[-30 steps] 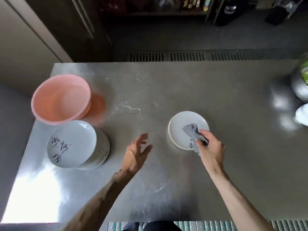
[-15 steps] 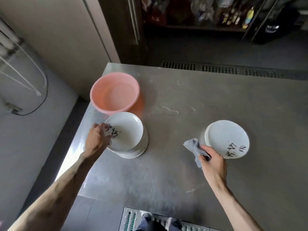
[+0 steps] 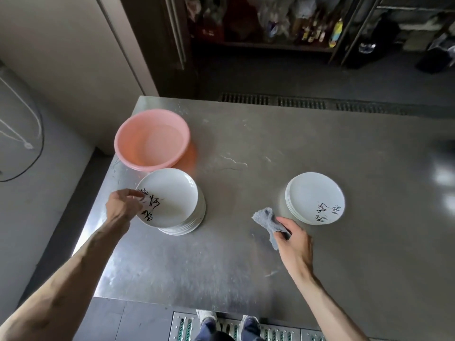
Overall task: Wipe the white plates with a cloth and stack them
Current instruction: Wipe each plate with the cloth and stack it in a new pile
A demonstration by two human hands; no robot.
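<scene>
A tall stack of white plates (image 3: 182,217) with black writing stands on the left of the steel table. My left hand (image 3: 123,205) pinches the left rim of the top plate (image 3: 170,195), which looks tilted, its near-left edge raised off the stack. A low stack of white plates (image 3: 312,193) sits to the right. My right hand (image 3: 293,242) grips a grey cloth (image 3: 267,220) just left of that low stack, above the table.
A pink plastic basin (image 3: 151,139) stands behind the tall stack, near the table's back left corner. A thin water trail (image 3: 231,164) lies on the steel table (image 3: 246,254) between the stacks. A floor drain grate (image 3: 278,99) runs beyond the far edge.
My left hand swung left to the tall stack and took hold of the top plate's rim. My right hand drew the cloth off the right stack to its left side.
</scene>
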